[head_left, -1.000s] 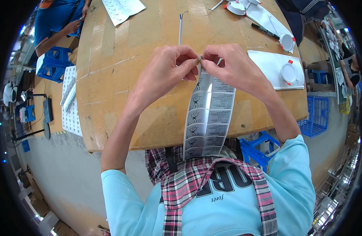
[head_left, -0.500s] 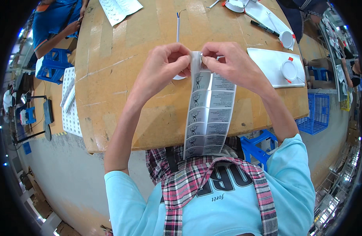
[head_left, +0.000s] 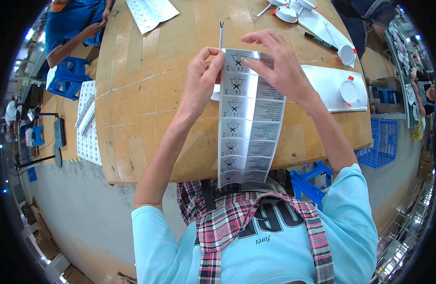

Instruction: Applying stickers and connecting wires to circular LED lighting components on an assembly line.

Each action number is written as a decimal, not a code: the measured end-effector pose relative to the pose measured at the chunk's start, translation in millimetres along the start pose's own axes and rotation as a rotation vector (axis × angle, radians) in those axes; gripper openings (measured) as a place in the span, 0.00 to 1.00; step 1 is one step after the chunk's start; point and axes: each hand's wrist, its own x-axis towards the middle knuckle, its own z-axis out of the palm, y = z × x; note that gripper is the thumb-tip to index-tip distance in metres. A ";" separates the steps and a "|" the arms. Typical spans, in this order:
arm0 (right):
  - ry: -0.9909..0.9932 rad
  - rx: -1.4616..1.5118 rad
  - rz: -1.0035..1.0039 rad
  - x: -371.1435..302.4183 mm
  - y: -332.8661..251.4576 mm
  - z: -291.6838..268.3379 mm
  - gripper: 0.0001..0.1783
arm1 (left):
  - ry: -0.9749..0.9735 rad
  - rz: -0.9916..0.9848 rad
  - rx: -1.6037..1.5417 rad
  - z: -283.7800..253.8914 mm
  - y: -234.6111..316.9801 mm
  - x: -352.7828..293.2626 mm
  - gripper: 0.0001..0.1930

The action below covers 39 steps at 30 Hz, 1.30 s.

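Observation:
A long silver strip of printed labels (head_left: 246, 118) hangs from the table's middle down over its front edge to my lap. My left hand (head_left: 204, 78) is closed, pinching the strip's upper left corner between thumb and fingers. At the upper right part of the strip, my right hand (head_left: 279, 66) has its fingers stretched out and apart, the thumb lying over the label face. Behind my left hand, a white cable (head_left: 221, 40) with bare-tipped coloured wires points away. A white round part shows only at its edge behind the strip.
White round lamps (head_left: 348, 91) with red clips lie at the right on white sheets (head_left: 317, 78), near a black marker (head_left: 320, 41). A printed leaflet (head_left: 151, 14) lies at the far left. Another person (head_left: 71, 28) is at the far left. A blue stool (head_left: 310, 182) stands below the front edge.
The strip's folded top has opened out flat, facing up. My right hand has let go of the top and spread its fingers; my left hand still pinches the left edge.

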 end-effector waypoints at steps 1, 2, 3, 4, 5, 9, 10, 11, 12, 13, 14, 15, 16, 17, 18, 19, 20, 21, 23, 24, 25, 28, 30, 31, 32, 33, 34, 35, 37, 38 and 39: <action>-0.068 0.229 0.169 1.7 0.3 3.3 0.19 | 0.001 0.015 -0.025 -2.1 3.9 4.0 0.12; -0.139 0.459 0.335 3.6 1.9 7.9 0.22 | 0.002 0.025 -0.023 -5.6 6.9 9.6 0.12; -0.125 0.579 0.401 3.1 0.9 11.0 0.24 | -0.010 0.013 0.034 -10.1 11.0 15.5 0.12; -0.120 0.577 0.391 1.6 0.0 15.4 0.24 | -0.020 0.001 0.091 -14.9 15.8 21.6 0.13; -0.086 0.649 0.435 -0.9 -1.9 20.0 0.25 | -0.046 -0.003 0.124 -19.5 20.9 26.7 0.13; -0.016 0.783 0.519 -10.0 -21.3 28.3 0.28 | -0.269 -0.075 0.251 -43.4 37.8 42.5 0.14; -0.002 0.805 0.551 -13.7 -27.2 31.4 0.29 | -0.371 -0.113 0.305 -47.8 37.6 46.4 0.14; 0.000 0.803 0.548 -17.6 -33.1 36.7 0.29 | -0.479 -0.149 0.357 -50.8 37.2 52.9 0.14; 0.059 0.845 0.557 -21.2 -40.7 44.9 0.28 | -0.469 -0.146 0.360 -54.7 36.4 58.1 0.14; 0.118 0.887 0.567 -24.3 -48.3 51.6 0.28 | -0.488 -0.132 0.392 -57.5 35.1 63.0 0.14; 0.116 0.886 0.563 -27.0 -52.2 55.6 0.28 | -0.514 -0.117 0.422 -55.3 35.7 67.2 0.14; 0.185 0.942 0.622 -29.6 -56.2 59.0 0.28 | -0.510 -0.114 0.423 -53.2 34.2 67.3 0.14; 0.253 0.996 0.682 -31.6 -59.3 60.1 0.27 | -0.529 -0.144 0.384 -50.4 31.3 65.0 0.13; 0.251 0.998 0.682 -33.7 -60.6 58.2 0.27 | -0.550 -0.178 0.344 -46.7 29.2 60.8 0.13; 0.253 1.025 0.736 -37.1 -61.4 54.4 0.27 | -0.551 -0.182 0.344 -43.0 26.4 54.2 0.13; 0.253 1.053 0.791 -41.2 -61.3 51.0 0.26 | -0.578 -0.239 0.347 -39.2 22.8 45.1 0.13; 0.262 1.049 0.799 -46.2 -59.5 46.6 0.26 | -0.614 -0.293 0.352 -34.4 19.9 37.1 0.12; 0.224 0.998 0.774 -51.7 -57.3 42.6 0.25 | -0.625 -0.298 0.288 -31.5 15.9 26.8 0.12; 0.184 0.947 0.762 -61.1 -56.4 36.3 0.23 | -0.602 -0.321 0.241 -26.6 9.2 11.9 0.12; 0.121 0.957 0.766 -65.4 -57.1 33.5 0.21 | -0.572 -0.337 0.195 -23.9 7.3 5.5 0.12; 0.058 0.966 0.769 -69.0 -58.2 31.4 0.19 | -0.575 -0.335 0.158 -21.5 7.3 1.0 0.12; 0.059 0.895 0.742 -71.0 -62.2 23.8 0.15 | -0.555 -0.319 0.148 -16.1 -0.2 -4.8 0.12; 0.031 0.842 0.738 -71.2 -65.1 15.4 0.15 | -0.541 -0.325 0.139 -11.8 3.0 -10.0 0.11; 0.004 0.790 0.723 -70.0 -66.0 10.0 0.14 | -0.564 -0.324 0.131 -11.0 3.3 -10.7 0.11; 0.002 0.796 0.728 -67.7 -64.8 6.7 0.14 | -0.581 -0.329 0.128 -11.8 2.9 -11.1 0.10; -0.062 0.785 0.717 -65.3 -63.2 2.7 0.14 | -0.579 -0.335 0.128 -11.6 2.5 -12.9 0.10; -0.126 0.775 0.704 -63.6 -61.2 -0.6 0.15 | -0.563 -0.345 0.112 -10.7 1.7 -15.7 0.10; -0.123 0.774 0.702 -62.8 -59.8 -4.2 0.15 | -0.550 -0.346 0.098 -9.5 1.8 -18.1 0.10; -0.219 0.683 0.621 -62.0 -58.5 -9.9 0.16 | -0.558 -0.365 0.077 -7.4 1.8 -22.1 0.10; -0.215 0.681 0.620 -61.8 -59.0 -12.0 0.16 | -0.568 -0.384 0.052 -5.9 1.2 -23.1 0.11; -0.233 0.677 0.641 -62.0 -60.1 -13.7 0.15 | -0.580 -0.392 0.057 -5.0 0.2 -23.6 0.10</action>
